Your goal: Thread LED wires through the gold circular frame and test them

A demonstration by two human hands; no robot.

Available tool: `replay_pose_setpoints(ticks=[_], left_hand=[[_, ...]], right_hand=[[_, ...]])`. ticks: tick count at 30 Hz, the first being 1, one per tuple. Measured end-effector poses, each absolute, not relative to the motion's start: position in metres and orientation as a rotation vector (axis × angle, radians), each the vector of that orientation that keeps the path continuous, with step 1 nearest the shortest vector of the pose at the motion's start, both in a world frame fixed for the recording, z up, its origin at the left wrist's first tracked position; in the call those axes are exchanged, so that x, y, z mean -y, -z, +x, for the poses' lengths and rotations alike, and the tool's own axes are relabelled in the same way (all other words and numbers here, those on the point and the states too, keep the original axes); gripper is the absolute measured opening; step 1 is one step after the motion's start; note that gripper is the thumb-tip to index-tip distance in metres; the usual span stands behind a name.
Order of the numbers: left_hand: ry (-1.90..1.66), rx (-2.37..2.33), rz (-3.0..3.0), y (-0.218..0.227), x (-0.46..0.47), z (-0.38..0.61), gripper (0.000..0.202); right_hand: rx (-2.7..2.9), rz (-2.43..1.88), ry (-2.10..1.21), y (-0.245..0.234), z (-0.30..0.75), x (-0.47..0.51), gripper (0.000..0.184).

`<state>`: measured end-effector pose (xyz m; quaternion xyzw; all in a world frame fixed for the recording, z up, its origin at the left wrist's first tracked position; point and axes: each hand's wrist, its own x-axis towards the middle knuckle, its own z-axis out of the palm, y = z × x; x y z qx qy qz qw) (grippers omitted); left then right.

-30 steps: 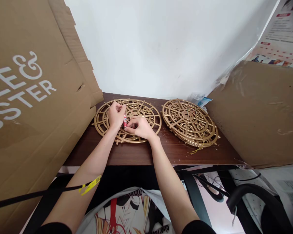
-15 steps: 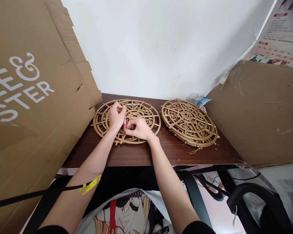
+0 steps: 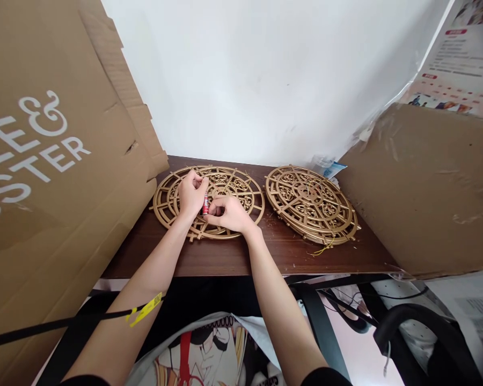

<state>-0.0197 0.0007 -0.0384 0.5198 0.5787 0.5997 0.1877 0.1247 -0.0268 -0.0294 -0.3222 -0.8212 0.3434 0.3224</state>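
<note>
Both hands meet over a flat gold openwork disc [image 3: 167,201] lying on the dark wooden table [image 3: 233,257]. My left hand [image 3: 190,194] is curled round a small red and white tube [image 3: 205,204], held upright. My right hand [image 3: 228,212] pinches the tube's lower end with its fingertips. Most of the tube is hidden by the fingers. A second gold disc [image 3: 312,203], thicker like a stack, lies to the right, away from both hands.
A large brown cardboard box [image 3: 52,177] with white lettering leans at the left. Another cardboard sheet [image 3: 430,187] stands at the right. A white wall rises behind the table. A yellow wire scrap [image 3: 324,247] lies by the right disc. A black chair [image 3: 426,327] sits lower right.
The hands have stayed on the tube with only small finger shifts; the view has dipped slightly.
</note>
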Motion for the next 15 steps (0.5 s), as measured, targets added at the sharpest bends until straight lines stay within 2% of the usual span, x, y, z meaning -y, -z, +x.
replay_pose_setpoints(ticks=[15], left_hand=[[-1.613,-1.759,1.449,0.027,0.007,-0.015,0.02]], right_hand=[[2.148,-0.806,-0.902,0.027,0.126,0.028,0.014]])
